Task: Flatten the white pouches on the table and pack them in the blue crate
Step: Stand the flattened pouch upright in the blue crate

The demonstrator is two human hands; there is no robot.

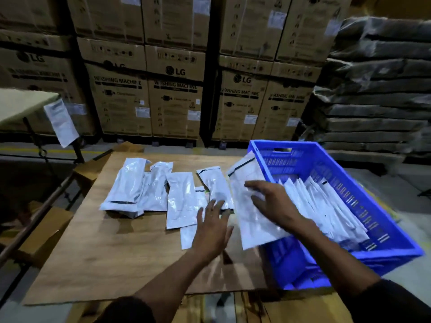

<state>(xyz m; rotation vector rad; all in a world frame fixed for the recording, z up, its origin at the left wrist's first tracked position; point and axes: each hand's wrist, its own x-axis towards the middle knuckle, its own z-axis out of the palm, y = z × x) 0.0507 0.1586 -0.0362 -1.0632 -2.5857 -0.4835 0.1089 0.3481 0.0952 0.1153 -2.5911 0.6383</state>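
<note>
Several white pouches [163,190] spread flat on the wooden table [112,252], just left of the blue crate [384,220]. More pouches [326,206] stacked leaning inside the crate. Right hand [272,203] gripping a large white pouch [250,206], tilted over the crate's near-left rim. Left hand [213,227] relaxed, fingers spread, hovering over or touching the table pouches, cannot tell which

Dark sleeves [130,308] pushed up; forearms and hands [211,226] bare.
</note>
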